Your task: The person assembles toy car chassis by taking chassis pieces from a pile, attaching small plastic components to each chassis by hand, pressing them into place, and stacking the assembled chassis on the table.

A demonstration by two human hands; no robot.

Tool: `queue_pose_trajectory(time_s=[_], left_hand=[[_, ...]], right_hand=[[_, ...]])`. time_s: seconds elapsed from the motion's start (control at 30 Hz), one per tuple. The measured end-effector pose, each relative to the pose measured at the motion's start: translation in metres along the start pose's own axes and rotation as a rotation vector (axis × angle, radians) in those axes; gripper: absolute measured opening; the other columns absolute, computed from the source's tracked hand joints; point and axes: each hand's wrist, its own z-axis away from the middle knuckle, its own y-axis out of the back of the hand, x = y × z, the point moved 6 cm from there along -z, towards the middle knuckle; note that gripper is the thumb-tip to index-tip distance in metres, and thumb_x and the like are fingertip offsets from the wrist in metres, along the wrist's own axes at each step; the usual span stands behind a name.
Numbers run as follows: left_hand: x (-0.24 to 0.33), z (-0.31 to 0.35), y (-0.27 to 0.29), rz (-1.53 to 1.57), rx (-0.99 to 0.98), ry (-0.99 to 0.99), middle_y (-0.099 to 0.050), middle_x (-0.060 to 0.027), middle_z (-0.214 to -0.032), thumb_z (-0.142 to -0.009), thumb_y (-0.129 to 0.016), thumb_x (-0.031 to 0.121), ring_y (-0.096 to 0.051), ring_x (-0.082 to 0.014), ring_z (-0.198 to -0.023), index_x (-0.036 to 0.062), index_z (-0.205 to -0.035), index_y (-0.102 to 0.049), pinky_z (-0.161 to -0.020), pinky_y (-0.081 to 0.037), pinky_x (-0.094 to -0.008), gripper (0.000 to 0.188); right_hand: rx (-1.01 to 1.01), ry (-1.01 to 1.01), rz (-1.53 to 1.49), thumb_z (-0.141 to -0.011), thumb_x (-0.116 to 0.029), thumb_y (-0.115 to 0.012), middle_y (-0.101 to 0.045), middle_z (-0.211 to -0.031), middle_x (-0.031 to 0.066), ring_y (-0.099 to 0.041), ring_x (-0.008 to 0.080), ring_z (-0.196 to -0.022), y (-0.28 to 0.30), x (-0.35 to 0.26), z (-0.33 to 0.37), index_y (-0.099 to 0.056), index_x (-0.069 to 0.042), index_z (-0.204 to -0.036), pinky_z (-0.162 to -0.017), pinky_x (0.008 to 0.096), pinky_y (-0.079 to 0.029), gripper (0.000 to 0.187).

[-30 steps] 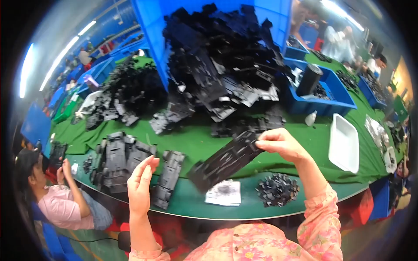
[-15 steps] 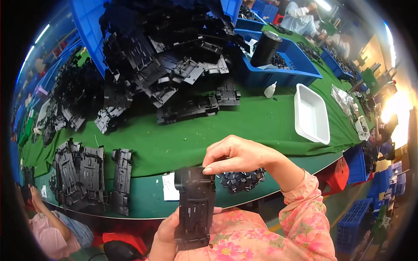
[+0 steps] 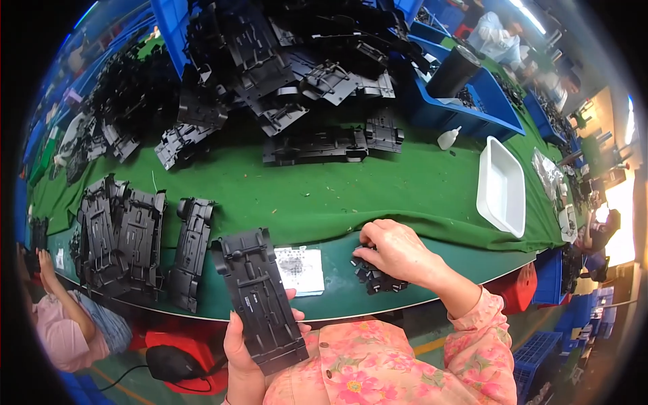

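My left hand (image 3: 244, 343) is closed round the lower part of a black plastic toy-car chassis (image 3: 260, 297), tilted with its moulded face up in front of me. My right hand (image 3: 398, 251) is at a heap of small black plastic parts (image 3: 379, 280) on the table. Its thumb and fingers are drawn together at the heap's upper edge; what they pinch is hidden. Between the chassis and the heap lies a white printed paper (image 3: 310, 273). More black chassis (image 3: 138, 229) stand stacked at the left, and a single one (image 3: 191, 250) lies beside them.
Large piles of chassis (image 3: 250, 54) cover the back of the green cloth (image 3: 236, 196). A white tray (image 3: 501, 192), a small white bottle (image 3: 448, 138) and a blue bin (image 3: 466, 111) with a black cylinder (image 3: 453, 73) stand at right. Another person's arm (image 3: 61, 290) shows at far left.
My right hand has left the chassis's upper end and moved right and down to the heap of small parts. My left hand has tilted the chassis leftward, uncovering more of the paper. The view has shifted.
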Motion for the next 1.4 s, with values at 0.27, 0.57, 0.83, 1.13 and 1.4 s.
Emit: queue_pose_trajectory(time_s=[0.27, 0.57, 0.83, 1.13, 1.4], left_hand=[[0.004, 0.002, 0.005, -0.024, -0.006, -0.023, -0.046, -0.025, -0.128, -0.09, -0.039, 0.055, -0.061, -0.036, -0.096, -0.003, -0.136, -0.031, -0.08, -0.054, -0.0468, 0.075], [0.018, 0.003, 0.016, 0.068, -0.018, -0.133, -0.039, -0.0261, -0.134, -0.093, -0.033, 0.053, -0.058, -0.0352, -0.103, -0.0039, -0.138, -0.027, -0.083, -0.053, -0.0478, 0.072], [0.024, 0.003, 0.021, 0.093, 0.004, -0.216, -0.037, -0.0261, -0.136, -0.094, -0.031, 0.051, -0.056, -0.0338, -0.106, -0.0038, -0.138, -0.026, -0.086, -0.051, -0.0486, 0.07], [0.033, 0.007, 0.023, 0.042, -0.03, -0.304, -0.037, -0.0248, -0.137, -0.095, -0.031, 0.049, -0.054, -0.0326, -0.11, -0.0009, -0.139, -0.025, -0.09, -0.048, -0.0487, 0.067], [0.032, 0.006, 0.021, 0.099, -0.033, -0.282, -0.037, -0.0237, -0.137, -0.095, -0.033, 0.049, -0.054, -0.0317, -0.11, -0.0007, -0.14, -0.025, -0.09, -0.048, -0.0477, 0.067]], right_hand=[[0.06, 0.087, 0.002, -0.077, -0.013, -0.067, -0.055, -0.082, 0.0119, -0.056, 0.0311, -0.08, -0.008, -0.011, -0.003, -0.059, -0.003, -0.082, -0.071, 0.0395, -0.046, 0.014], [-0.045, -0.242, -0.528, -0.078, -0.005, -0.064, -0.06, -0.074, 0.0067, -0.055, 0.0118, -0.064, 0.004, -0.02, 0.0, -0.058, 0.0, -0.082, -0.058, 0.0258, -0.046, 0.009], [-0.018, 0.114, -0.362, -0.082, -0.006, -0.062, -0.064, -0.088, 0.0166, -0.063, 0.0306, -0.077, -0.015, -0.069, -0.03, -0.062, 0.002, -0.094, -0.067, 0.036, -0.051, 0.014], [-0.082, 0.327, -0.146, -0.081, -0.007, -0.057, -0.058, -0.081, 0.0178, -0.057, 0.036, -0.081, -0.04, -0.085, -0.046, -0.059, 0.002, -0.088, -0.072, 0.0438, -0.048, 0.011], [-0.029, 0.437, -0.012, -0.076, -0.004, -0.055, -0.053, -0.078, 0.0156, -0.055, 0.0335, -0.077, -0.046, -0.09, -0.05, -0.056, 0.001, -0.082, -0.068, 0.0419, -0.047, 0.008]])
